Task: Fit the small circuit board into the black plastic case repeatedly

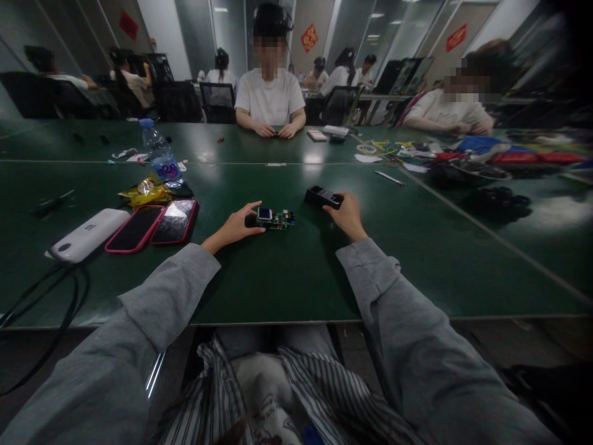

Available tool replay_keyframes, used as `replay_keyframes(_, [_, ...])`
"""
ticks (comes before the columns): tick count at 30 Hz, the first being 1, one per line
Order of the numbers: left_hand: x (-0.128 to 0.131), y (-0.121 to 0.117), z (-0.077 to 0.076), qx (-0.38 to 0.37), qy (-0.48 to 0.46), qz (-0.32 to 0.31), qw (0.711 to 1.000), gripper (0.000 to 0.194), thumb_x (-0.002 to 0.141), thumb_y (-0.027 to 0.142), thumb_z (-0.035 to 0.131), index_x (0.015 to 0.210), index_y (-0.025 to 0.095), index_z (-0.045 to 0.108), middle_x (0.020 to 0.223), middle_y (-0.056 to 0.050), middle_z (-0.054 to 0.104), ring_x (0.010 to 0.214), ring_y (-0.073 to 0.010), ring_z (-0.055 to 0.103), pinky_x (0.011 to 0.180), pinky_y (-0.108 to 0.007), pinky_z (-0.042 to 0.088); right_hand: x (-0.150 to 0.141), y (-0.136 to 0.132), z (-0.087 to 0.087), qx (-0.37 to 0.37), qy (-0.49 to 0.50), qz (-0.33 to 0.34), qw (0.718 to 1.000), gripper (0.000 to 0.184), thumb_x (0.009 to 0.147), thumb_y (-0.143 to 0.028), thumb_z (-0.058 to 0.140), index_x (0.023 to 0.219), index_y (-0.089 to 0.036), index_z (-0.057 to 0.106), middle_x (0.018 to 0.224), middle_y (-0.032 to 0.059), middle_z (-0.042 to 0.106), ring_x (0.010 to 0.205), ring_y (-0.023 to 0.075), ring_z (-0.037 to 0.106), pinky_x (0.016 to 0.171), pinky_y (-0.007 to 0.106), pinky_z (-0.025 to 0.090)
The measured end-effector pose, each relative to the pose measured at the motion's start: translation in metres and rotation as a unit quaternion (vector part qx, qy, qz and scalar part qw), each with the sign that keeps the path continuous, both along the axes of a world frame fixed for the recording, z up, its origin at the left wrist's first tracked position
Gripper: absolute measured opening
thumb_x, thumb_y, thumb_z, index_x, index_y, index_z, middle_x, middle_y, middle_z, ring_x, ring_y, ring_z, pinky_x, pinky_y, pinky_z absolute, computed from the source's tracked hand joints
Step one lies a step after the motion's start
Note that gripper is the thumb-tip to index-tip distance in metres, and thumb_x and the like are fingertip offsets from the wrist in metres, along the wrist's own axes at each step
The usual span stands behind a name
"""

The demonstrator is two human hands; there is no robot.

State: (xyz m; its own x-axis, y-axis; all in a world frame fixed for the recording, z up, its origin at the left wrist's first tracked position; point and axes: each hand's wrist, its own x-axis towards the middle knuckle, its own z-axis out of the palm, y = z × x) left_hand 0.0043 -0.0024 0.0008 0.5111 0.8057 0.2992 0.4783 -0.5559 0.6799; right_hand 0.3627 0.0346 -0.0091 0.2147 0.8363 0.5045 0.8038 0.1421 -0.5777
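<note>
Between the thumb and fingers of my left hand (238, 225) is the left end of a green circuit board (279, 220). A small screen (265, 214) sits on the board, with tiny parts at its right end. My right hand (346, 216) grips a black rectangular casing (322, 196) by its right end. Openings show in the casing's upper face. The two pieces are apart, with the casing farther back and to the right, over the green table (287, 278).
To the left lie a white power bank (88, 235) with a black cable, two red-edged phones (136, 228), a yellow packet (147, 191) and a water bottle (160, 154). A metal tool (390, 178) and cluttered cables (384, 148) lie right. A person (271, 99) sits opposite.
</note>
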Motion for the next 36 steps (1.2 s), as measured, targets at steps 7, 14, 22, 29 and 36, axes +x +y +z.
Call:
replay_keyframes(7, [0.000, -0.003, 0.001, 0.005, -0.004, 0.000, 1.000, 0.081, 0.077, 0.040, 0.073, 0.146, 0.025, 0.032, 0.123, -0.012, 0.062, 0.115, -0.0288, 0.060, 0.098, -0.050, 0.045, -0.053, -0.029, 0.027, -0.001, 0.092, 0.272, 0.958, 0.054, 0.076, -0.045, 0.071, 0.122, -0.023, 0.053, 0.115, 0.0098, 0.062, 0.103, 0.0275, 0.061, 0.083, 0.045, 0.053])
replay_keyframes(14, [0.001, 0.000, -0.003, -0.001, -0.001, 0.027, 1.000, 0.084, 0.074, 0.042, 0.075, 0.144, 0.021, 0.034, 0.118, -0.015, 0.064, 0.108, -0.0291, 0.064, 0.094, -0.049, 0.048, -0.080, -0.049, 0.031, -0.010, 0.074, 0.336, 0.939, 0.054, 0.076, -0.045, 0.072, 0.123, -0.026, 0.054, 0.120, 0.0095, 0.060, 0.110, 0.0288, 0.058, 0.086, 0.047, 0.053])
replay_keyframes(22, [0.000, 0.002, -0.006, 0.008, -0.012, 0.018, 1.000, 0.082, 0.073, 0.040, 0.076, 0.143, 0.023, 0.035, 0.118, -0.013, 0.065, 0.111, -0.0294, 0.063, 0.097, -0.050, 0.046, -0.083, -0.051, 0.027, -0.023, 0.068, 0.350, 0.934, 0.055, 0.077, -0.044, 0.072, 0.126, -0.027, 0.053, 0.121, 0.0095, 0.060, 0.108, 0.0284, 0.059, 0.084, 0.046, 0.053])
replay_keyframes(29, [0.002, 0.000, -0.004, 0.010, -0.026, 0.007, 1.000, 0.079, 0.072, 0.039, 0.076, 0.139, 0.022, 0.039, 0.130, -0.015, 0.060, 0.117, -0.0302, 0.059, 0.099, -0.050, 0.044, -0.085, -0.053, 0.024, -0.010, 0.026, 0.355, 0.934, 0.053, 0.076, -0.041, 0.073, 0.124, -0.027, 0.055, 0.118, 0.0081, 0.062, 0.106, 0.0287, 0.059, 0.089, 0.048, 0.050])
replay_keyframes(36, [0.001, 0.001, -0.004, 0.011, -0.012, 0.021, 1.000, 0.081, 0.072, 0.042, 0.076, 0.141, 0.022, 0.038, 0.131, -0.015, 0.058, 0.117, -0.0310, 0.059, 0.099, -0.050, 0.045, -0.084, -0.051, 0.023, -0.009, 0.007, 0.357, 0.934, 0.053, 0.078, -0.042, 0.071, 0.125, -0.027, 0.053, 0.120, 0.0083, 0.061, 0.107, 0.0289, 0.059, 0.090, 0.047, 0.049])
